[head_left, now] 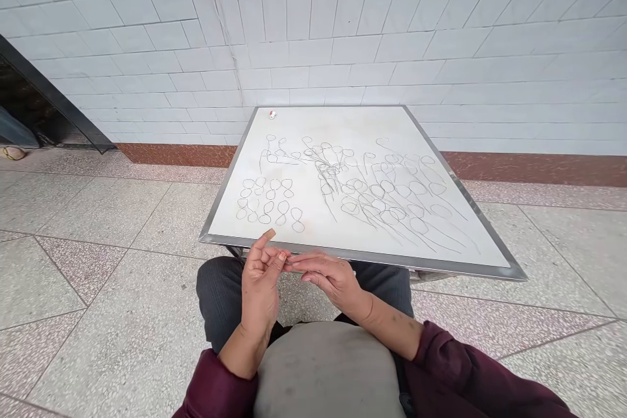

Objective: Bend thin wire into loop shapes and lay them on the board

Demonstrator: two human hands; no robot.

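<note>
My left hand (263, 274) is raised just off the near edge of the white table, its thumb and fingers pinched together. My right hand (334, 279) meets it from the right, fingers stretched toward the left fingertips and also closed together. What lies between the fingertips is too small to make out. On the table, figure-eight wire pieces (283, 208) lie in rows at the left. Thin wires with a loop at one end (393, 214) are spread in a loose heap over the middle and right.
The white table (304, 249) has a grey metal rim and stands against a tiled wall (313, 55). A small red and white object (273, 115) lies at its far left corner. Barred window above; speckled floor (122, 300) around.
</note>
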